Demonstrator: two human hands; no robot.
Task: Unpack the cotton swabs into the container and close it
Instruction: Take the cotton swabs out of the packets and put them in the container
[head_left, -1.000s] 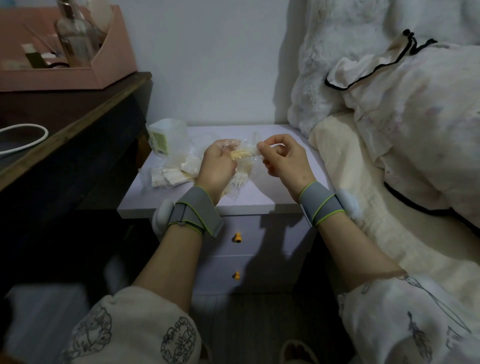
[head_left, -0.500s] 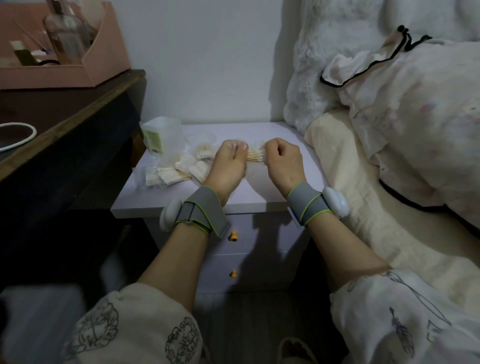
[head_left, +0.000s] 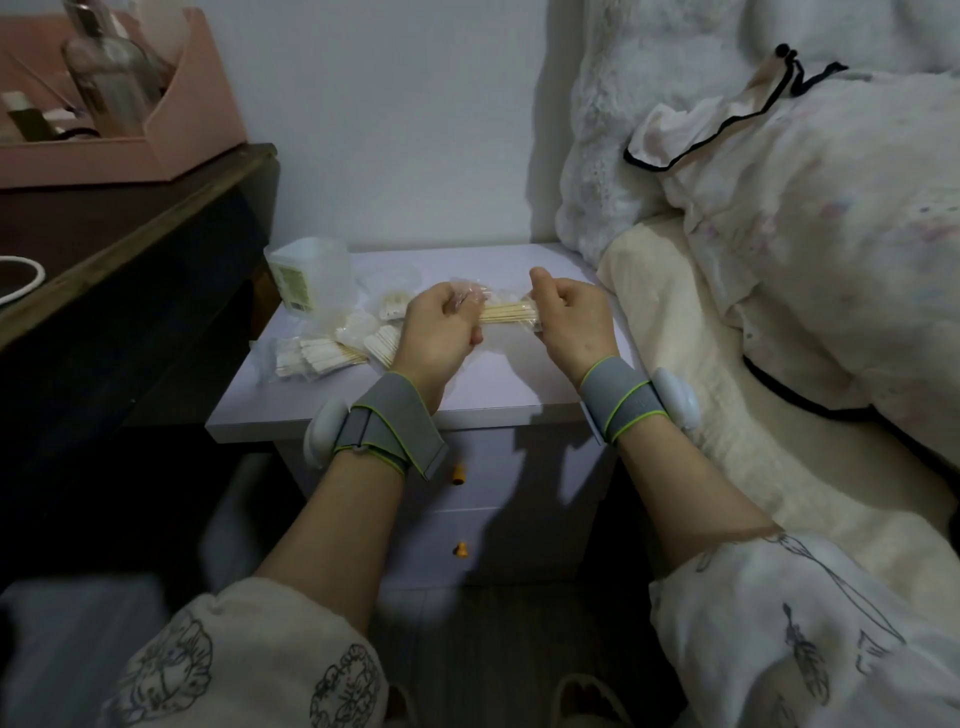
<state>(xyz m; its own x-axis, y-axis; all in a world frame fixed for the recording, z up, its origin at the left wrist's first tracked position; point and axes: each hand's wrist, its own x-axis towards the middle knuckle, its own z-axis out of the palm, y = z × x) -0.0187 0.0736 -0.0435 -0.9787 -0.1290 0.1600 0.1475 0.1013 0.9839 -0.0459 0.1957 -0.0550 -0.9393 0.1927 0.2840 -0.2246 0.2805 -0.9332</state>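
head view: both hands up over the worktop (head_left: 498, 400), a small lilac nightstand. left hand (head_left: 441, 332) fist curled round one end of a bundle of cotton swabs (head_left: 508, 313), crinkled clear wrapper bunched at its fingertips. right hand (head_left: 571, 322) fist curled round the other end, thumb up. wooden sticks of the bundle show bare in the gap between the two fists, held level, above the worktop and not resting on it.

container (head_left: 307, 275): translucent square tub with a green label, back left corner of the worktop, well left of the hands. can't tell if its lid is on or off from here. more swab packs (head_left: 317, 356) lie in a loose heap in front of it, still in plastic.

step in hand, my read: stripping the wrapper off this one bundle, likely pulling film off the left end. task is early, several packs unopened.

next move needs: keep the right-hand grip tight so the sticks don't fan out, get the film fully clear, then carry the bundle left and drop it end-first into the tub. risk: loose sticks spilling once the film lets go.
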